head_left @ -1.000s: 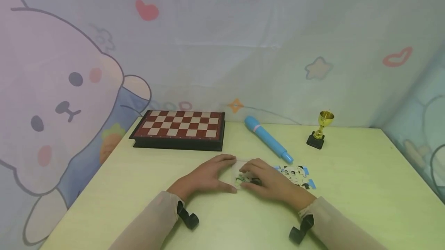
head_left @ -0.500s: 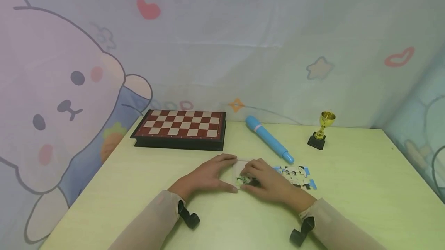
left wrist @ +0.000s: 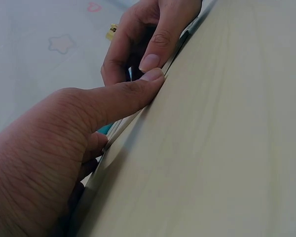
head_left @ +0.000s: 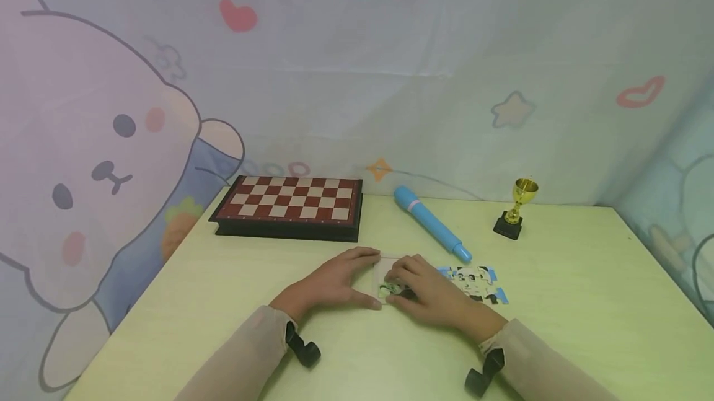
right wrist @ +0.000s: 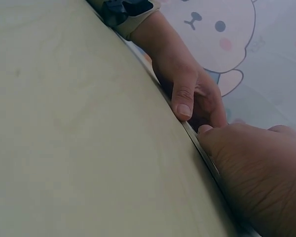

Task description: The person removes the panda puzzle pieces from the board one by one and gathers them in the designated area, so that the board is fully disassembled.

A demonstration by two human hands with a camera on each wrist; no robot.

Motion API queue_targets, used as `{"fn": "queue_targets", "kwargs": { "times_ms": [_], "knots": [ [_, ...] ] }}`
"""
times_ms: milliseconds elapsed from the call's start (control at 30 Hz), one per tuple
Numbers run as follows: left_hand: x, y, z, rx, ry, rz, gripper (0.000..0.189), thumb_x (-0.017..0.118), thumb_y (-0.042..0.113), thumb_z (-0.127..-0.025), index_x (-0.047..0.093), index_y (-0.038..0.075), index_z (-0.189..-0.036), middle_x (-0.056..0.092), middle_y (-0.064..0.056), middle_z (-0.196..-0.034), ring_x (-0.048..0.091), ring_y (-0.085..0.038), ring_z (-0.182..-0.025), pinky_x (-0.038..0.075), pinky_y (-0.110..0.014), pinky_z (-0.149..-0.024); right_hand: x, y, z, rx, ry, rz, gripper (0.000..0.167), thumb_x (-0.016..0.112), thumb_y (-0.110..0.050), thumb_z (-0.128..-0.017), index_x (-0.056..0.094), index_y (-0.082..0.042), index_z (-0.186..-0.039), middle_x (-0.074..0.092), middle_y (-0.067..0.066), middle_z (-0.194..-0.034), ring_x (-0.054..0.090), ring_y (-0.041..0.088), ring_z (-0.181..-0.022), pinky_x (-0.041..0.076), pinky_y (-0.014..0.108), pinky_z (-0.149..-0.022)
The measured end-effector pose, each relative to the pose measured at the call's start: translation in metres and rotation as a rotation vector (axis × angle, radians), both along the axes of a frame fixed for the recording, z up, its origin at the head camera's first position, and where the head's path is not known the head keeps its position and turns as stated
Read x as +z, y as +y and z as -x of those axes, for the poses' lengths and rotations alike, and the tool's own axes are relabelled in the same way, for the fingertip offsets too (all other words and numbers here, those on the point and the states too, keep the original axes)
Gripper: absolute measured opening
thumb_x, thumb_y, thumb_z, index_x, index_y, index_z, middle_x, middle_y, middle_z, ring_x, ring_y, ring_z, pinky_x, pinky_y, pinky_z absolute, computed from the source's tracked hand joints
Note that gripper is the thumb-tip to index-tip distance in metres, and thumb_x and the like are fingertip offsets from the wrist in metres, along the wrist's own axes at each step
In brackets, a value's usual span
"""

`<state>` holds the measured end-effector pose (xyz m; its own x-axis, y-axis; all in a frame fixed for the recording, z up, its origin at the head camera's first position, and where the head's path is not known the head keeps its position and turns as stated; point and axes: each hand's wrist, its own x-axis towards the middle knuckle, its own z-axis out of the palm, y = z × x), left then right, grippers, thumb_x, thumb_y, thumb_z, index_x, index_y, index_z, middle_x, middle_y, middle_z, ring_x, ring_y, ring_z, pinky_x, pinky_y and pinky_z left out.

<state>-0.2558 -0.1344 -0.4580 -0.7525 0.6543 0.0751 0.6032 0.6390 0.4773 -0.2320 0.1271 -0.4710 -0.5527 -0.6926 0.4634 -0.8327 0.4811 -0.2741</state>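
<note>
A pale, flat puzzle tray (head_left: 382, 271) lies on the table between both hands, with green-and-black puzzle pieces (head_left: 388, 289) in its near part. My left hand (head_left: 329, 282) holds the tray's left side, thumb at the near corner and fingers at the far corner. From the right, my right hand (head_left: 432, 292) reaches over the tray, thumb and curled fingers around a puzzle piece, which the hand mostly hides. In the left wrist view, the two thumbs come close together along the tray's edge (left wrist: 121, 129). Joined panda puzzle pieces (head_left: 471, 278) lie right of the right hand.
Behind the hands stand a red-and-white chessboard box (head_left: 290, 202), a blue microphone-shaped stick (head_left: 432, 224) and a small gold trophy cup (head_left: 515, 206) on a black base. A printed cloth (head_left: 357, 79) hangs along the table's back edge.
Hands, tray and pieces stay almost where they were. The whole head view has shifted very slightly since one second ago.
</note>
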Motion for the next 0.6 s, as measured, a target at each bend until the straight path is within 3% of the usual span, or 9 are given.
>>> {"fn": "queue_targets", "kwargs": {
  "times_ms": [433, 600],
  "knots": [
    [0.001, 0.000, -0.001, 0.002, -0.006, -0.004, 0.101, 0.070, 0.077, -0.075, 0.042, 0.019, -0.155, 0.034, 0.010, -0.158, 0.033, -0.016, -0.145, 0.034, -0.044, -0.115, 0.000, -0.007, -0.001, -0.050, 0.048, -0.028, 0.021, 0.067, -0.029, -0.097, 0.065, -0.015, -0.113, 0.058, -0.004, -0.112, 0.052, 0.013, -0.104, 0.048, 0.033, -0.090],
    [0.001, 0.000, -0.001, 0.000, 0.002, -0.003, 0.100, 0.070, 0.075, -0.076, 0.042, 0.020, -0.154, 0.034, 0.012, -0.158, 0.033, -0.014, -0.145, 0.034, -0.042, -0.115, 0.004, -0.013, 0.000, -0.073, 0.062, -0.053, 0.021, 0.068, -0.029, -0.097, 0.063, -0.016, -0.113, 0.058, -0.004, -0.110, 0.051, 0.012, -0.097, 0.047, 0.033, -0.084]
  ]
}}
